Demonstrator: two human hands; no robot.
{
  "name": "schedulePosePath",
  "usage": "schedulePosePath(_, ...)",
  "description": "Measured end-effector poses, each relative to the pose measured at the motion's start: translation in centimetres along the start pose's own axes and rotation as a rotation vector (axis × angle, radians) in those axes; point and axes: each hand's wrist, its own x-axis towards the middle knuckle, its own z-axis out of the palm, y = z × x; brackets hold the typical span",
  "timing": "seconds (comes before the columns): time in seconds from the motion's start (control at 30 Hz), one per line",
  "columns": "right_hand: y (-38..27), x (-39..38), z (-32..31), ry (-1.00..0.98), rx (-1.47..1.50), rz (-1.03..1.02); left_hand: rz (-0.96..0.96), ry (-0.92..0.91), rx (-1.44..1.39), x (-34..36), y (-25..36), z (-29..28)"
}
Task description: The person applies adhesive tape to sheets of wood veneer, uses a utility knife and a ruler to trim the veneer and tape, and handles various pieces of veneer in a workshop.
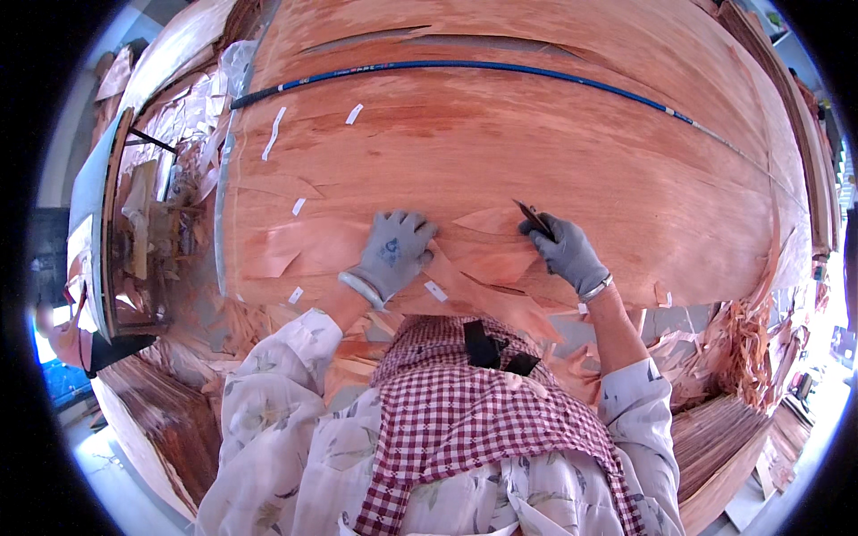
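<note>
My left hand [394,256], in a grey glove, rests palm down on a wide reddish-brown wood veneer sheet [500,170], its fingers a little bent and apart. In my right hand [568,255], also gloved, is a dark knife [533,215], its tip pointing up and left over the sheet. Between and below the hands lie thin loose veneer pieces, one a long strip [490,299] running toward my apron. A small white tape piece [435,290] sits just right of my left wrist. Whether the knife's tip touches the veneer I cannot tell.
Across the far part of the sheet lies a long, thin blue pole [465,64]. More white tape pieces [273,134] dot the left side. Splits [492,43] show at the far edge. Torn veneer scraps [742,344] and veneer stacks [165,420] flank me; a framed stand [112,232] is at left.
</note>
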Motion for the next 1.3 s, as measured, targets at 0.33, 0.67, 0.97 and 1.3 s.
schedulePosePath(0.33,0.5,-0.5,0.1,-0.015,0.088,-0.007,-0.432,-0.147,0.012,-13.8,-7.9,-9.7)
schedulePosePath(0.67,0.8,-1.3,0.0,-0.002,0.349,-0.211,-0.464,0.281,0.135,-16.0,-8.4,-7.1)
schedulePosePath(0.97,1.9,-8.6,-3.5,-0.148,0.181,0.158,0.103,0.225,-0.279,0.2,5.5,0.1)
schedulePosePath(1.3,10.6,-22.3,-2.2,-0.534,0.376,0.183,0.324,0.184,-0.161,6.1,9.3,4.8)
